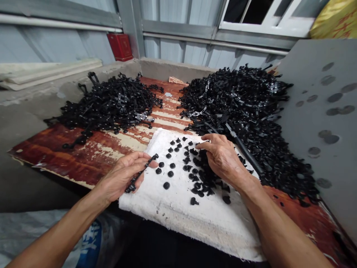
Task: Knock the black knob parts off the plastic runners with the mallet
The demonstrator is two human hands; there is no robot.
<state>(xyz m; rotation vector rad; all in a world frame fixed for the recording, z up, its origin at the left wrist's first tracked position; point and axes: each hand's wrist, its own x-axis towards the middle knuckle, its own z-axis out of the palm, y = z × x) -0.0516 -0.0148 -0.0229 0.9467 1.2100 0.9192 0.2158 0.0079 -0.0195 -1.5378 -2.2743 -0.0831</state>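
My left hand (124,175) is closed on a narrow black jointed strip (142,173), tilted with its far end up beside the white cloth's left side. My right hand (221,154) reaches over the cloth (158,201), with its fingertips apart and low over small black round pieces with short stems (193,152). Nothing shows between those fingertips; the underside of this hand is hidden. Several such pieces stand spaced out on the cloth's left half, such as one black disc-shaped piece (166,185). More lie in a loose cluster (206,178) under and below my right hand.
A heap of black jointed strips (111,102) lies at the left back, a larger one (231,93) at the right back. Loose small black pieces (290,171) spread along the right. A dark-handled tool (247,152) lies by the cloth. A grey panel (315,123) stands at the right edge.
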